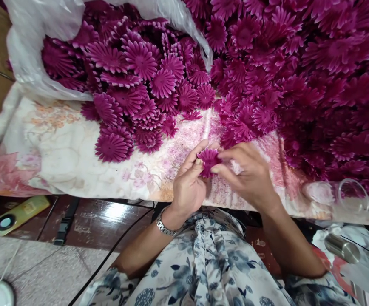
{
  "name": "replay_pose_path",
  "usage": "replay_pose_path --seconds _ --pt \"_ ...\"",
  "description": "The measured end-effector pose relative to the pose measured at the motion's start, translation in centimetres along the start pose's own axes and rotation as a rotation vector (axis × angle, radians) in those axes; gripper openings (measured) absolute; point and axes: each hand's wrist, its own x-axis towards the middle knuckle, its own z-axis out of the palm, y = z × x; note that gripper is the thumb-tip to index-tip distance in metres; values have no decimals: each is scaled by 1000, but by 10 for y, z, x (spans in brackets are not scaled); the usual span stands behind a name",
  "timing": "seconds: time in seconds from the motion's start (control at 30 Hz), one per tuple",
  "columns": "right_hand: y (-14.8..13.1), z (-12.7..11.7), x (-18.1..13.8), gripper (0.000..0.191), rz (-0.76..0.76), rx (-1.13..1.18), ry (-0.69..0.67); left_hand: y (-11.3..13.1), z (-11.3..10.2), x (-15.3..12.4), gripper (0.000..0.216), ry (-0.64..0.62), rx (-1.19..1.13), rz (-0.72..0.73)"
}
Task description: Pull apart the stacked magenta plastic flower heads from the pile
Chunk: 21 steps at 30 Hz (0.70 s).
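One magenta flower (pixel 208 160) is pinched between the left hand (pixel 189 185) and right hand (pixel 250 176); many flowers in the plastic bag (pixel 28 51) seem left.

Both hands meet over the floral cloth (pixel 60 144) on the surface, pinching one magenta flower (pixel 208 160) between them. The left hand (pixel 189 182), with a metal watch (pixel 164 227) at its wrist, grips the flower from the left; the right hand (pixel 248 172) closes on it from the right. Just behind the flower lies a loose heap of flowers (pixel 299 76); to that heap's left, a white plastic bag (pixel 28 46) holds more. Right of the hands sits what seems a clear ring (pixel 353 195).
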Motion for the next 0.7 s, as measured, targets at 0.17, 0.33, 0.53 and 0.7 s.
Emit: replay_pose_path --seconds 0.17,0.33,0.53,0.7 --pt "-8 18 -4 16 79 181 -95 -1 0 -2 34 -55 6 -13" --pt "-2 11 -7 18 69 155 -70 -3 -2 -2 33 -57 14 10" --pt "25 -20 6 16 142 -309 239 -2 -2 0 35 -4 12 29" --pt "11 -13 5 19 17 -127 94 0 -1 0 39 -9 -2 -10"
